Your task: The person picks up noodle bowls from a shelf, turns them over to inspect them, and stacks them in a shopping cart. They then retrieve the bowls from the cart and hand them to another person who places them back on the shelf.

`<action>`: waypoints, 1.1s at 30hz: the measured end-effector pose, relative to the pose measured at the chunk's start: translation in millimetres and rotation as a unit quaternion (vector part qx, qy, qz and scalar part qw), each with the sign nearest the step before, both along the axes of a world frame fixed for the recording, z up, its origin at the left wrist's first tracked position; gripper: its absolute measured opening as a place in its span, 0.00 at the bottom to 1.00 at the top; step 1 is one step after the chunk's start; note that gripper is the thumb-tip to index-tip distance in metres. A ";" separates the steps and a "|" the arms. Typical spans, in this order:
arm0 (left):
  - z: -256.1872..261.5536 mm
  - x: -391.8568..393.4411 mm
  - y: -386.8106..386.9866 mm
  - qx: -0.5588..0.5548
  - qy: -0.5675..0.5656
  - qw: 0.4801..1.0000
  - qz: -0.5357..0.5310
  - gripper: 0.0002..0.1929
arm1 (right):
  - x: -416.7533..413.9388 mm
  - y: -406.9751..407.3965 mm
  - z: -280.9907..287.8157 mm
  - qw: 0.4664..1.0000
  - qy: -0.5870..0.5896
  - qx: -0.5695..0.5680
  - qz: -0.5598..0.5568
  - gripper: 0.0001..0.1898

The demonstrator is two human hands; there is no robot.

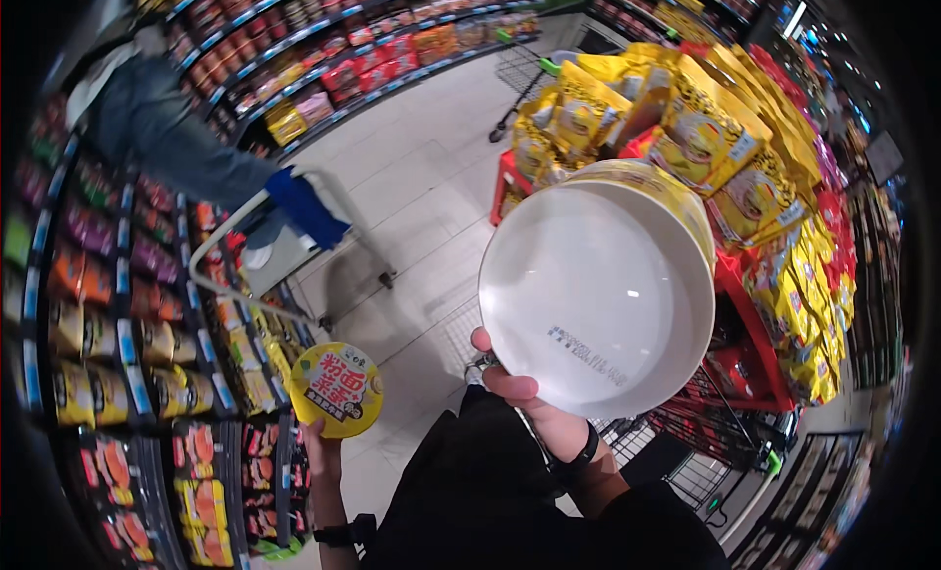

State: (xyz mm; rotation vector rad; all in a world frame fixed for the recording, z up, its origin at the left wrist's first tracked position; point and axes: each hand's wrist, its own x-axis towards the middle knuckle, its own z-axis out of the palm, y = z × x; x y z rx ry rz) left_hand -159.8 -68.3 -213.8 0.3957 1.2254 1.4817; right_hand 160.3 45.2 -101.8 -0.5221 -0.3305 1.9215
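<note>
My right hand [544, 412] grips the lower edge of a large paper instant-noodle tub [588, 291], with the thumb and a fingertip showing. The tub is tilted so that its white recessed base, which bears small printed writing, faces me; a strip of its yellow printed side shows at the upper right. Lower and to the left, my left hand [320, 441] holds a smaller round instant-noodle bowl [338, 390] by its near edge. Its yellow printed lid faces up, and the bowl's side is hidden. Both wrists wear black bands.
Yellow food bags [706, 136] fill a red display bin [742, 313] to the right. A shopping cart [706, 460] stands below it. At left, a person in jeans [162, 136] is beside a flat trolley [287, 254] with blue cloth [305, 206]. Stocked shelves [147, 327] line the aisle.
</note>
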 end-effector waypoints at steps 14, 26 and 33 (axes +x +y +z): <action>-37.4 -58.0 -162.1 -0.013 -0.096 0.985 0.145 0.31 | -107.1 -94.1 13.9 0.974 0.095 -0.059 0.196 0.28; -1.6 -52.6 -137.2 -0.014 -0.052 0.991 0.121 0.28 | -106.0 -78.1 36.3 0.965 0.145 -0.034 0.215 0.27; 52.2 -21.6 -81.0 0.002 -0.048 0.998 0.031 0.24 | -145.7 -59.6 97.6 0.937 -0.241 0.079 0.242 0.28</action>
